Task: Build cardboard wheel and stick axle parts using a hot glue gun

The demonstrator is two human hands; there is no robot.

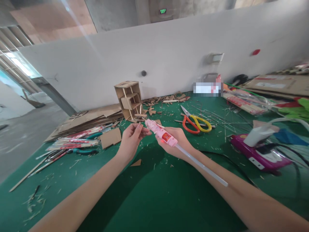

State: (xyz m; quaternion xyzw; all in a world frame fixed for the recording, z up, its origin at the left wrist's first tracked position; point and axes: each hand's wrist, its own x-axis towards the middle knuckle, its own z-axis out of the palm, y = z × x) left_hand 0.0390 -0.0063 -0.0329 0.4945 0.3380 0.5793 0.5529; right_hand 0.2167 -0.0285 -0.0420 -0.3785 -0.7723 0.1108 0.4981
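My right hand (175,141) is wrapped round a pink hot glue gun (166,136), its nozzle turned towards my left hand. A long clear glue stick (202,166) sticks out of its back end, above my right forearm. My left hand (132,138) is closed in a pinch close to the nozzle, on a small thin piece that looks like a wooden stick; its full shape is hidden. Just beyond the fingers stands a small cardboard shelf (127,100) with sticks fixed in its compartments. Cardboard bits lie at its foot.
Scissors (195,120) with red and yellow handles lie right of centre. A purple power strip (260,153) with plugs sits at right, a black cable running from it. Cardboard sheets (96,119), packs of sticks (72,141) and teal-handled pliers (84,150) lie at left. Scraps (166,100) line the wall.
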